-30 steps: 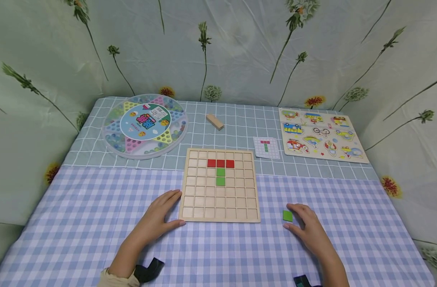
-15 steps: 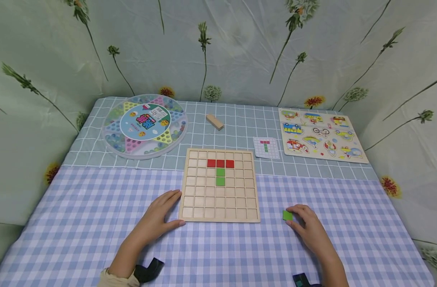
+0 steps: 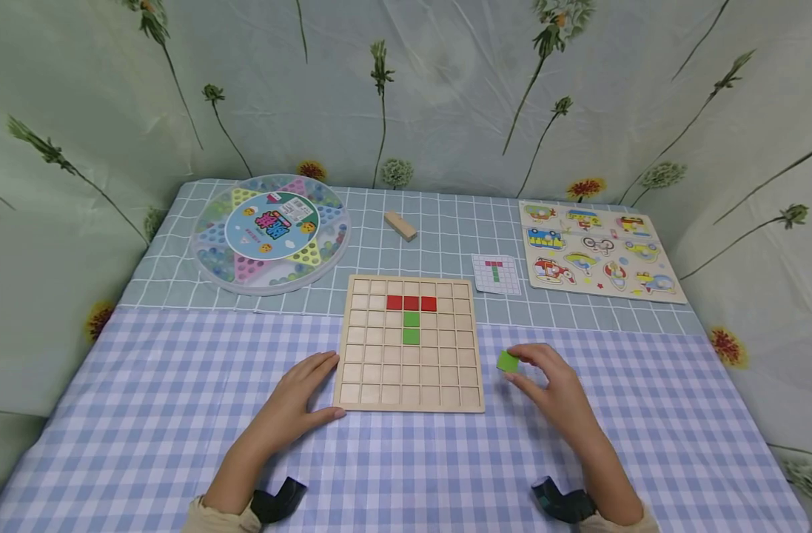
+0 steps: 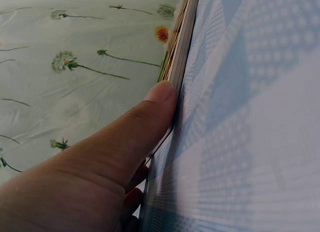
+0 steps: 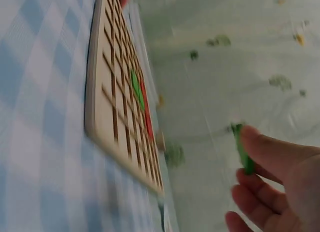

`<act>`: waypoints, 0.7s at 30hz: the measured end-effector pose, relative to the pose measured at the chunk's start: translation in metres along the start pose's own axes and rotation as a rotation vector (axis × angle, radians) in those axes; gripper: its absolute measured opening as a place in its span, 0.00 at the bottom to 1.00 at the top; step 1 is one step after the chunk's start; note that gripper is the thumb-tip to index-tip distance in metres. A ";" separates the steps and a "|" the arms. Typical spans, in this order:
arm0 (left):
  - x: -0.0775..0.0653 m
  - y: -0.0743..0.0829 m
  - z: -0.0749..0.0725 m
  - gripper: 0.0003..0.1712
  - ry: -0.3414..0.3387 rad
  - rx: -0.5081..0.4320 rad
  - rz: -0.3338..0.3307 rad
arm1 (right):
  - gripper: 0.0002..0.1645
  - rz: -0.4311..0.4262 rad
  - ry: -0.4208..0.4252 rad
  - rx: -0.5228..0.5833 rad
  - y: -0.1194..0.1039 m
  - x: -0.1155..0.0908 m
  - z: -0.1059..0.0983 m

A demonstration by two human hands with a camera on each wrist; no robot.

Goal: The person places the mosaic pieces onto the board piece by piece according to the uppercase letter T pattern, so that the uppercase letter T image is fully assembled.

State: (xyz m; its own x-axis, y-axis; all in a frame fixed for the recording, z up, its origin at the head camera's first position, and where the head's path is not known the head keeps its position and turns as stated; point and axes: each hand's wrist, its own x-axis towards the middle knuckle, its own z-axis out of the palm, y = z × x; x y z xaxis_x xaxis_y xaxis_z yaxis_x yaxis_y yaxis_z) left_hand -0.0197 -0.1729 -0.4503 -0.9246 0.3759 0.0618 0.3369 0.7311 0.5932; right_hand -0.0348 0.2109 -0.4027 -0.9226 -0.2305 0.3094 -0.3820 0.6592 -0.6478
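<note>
A square wooden grid board (image 3: 379, 377) lies mid-table, with three red tiles (image 3: 411, 303) in a row and two green tiles (image 3: 411, 328) below the middle one. At the board's left edge rests my left hand (image 3: 292, 403), its fingertips and thumb touching the rim; the left wrist view shows the thumb (image 4: 160, 94) against the board's side. To the right of the board, my right hand (image 3: 555, 381) pinches a green square tile (image 3: 507, 362) between thumb and fingers. In the right wrist view that tile (image 5: 243, 152) is raised off the tablecloth.
A small card (image 3: 497, 275) printed with a red and green T pattern lies behind the board's right corner. A wooden block (image 3: 400, 226), a round marble game (image 3: 272, 226) and a vehicle puzzle board (image 3: 599, 252) lie along the back of the table.
My right hand has taken hold of the green tile, lifted it from the cloth and moved it forward and left toward the board. The left hand has stayed at the board's edge.
</note>
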 end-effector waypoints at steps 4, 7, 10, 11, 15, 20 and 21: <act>0.000 0.000 0.000 0.48 0.000 0.000 0.003 | 0.23 -0.094 0.008 0.132 -0.018 0.023 0.019; 0.001 -0.001 0.001 0.48 0.000 -0.002 0.008 | 0.21 -0.130 -0.029 0.180 -0.024 0.035 0.039; 0.001 0.000 0.001 0.48 0.000 -0.005 0.012 | 0.19 -0.114 -0.097 0.188 -0.026 0.042 0.059; 0.002 0.000 0.001 0.48 0.000 -0.007 0.013 | 0.18 -0.093 -0.124 0.193 -0.026 0.044 0.066; 0.002 0.000 0.002 0.48 -0.005 -0.006 0.013 | 0.17 -0.020 -0.205 0.200 -0.024 0.046 0.086; 0.002 0.001 0.001 0.48 -0.006 -0.003 0.004 | 0.16 -0.049 -0.217 0.141 -0.023 0.048 0.099; 0.002 0.001 0.000 0.48 -0.006 -0.002 0.002 | 0.16 -0.054 -0.211 0.120 -0.023 0.049 0.101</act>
State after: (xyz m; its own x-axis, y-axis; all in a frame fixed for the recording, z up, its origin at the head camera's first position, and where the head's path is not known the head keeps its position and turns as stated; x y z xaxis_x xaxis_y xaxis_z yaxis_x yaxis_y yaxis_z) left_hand -0.0211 -0.1717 -0.4502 -0.9227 0.3809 0.0586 0.3388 0.7294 0.5943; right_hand -0.0766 0.1123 -0.4425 -0.8869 -0.4158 0.2014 -0.4230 0.5554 -0.7160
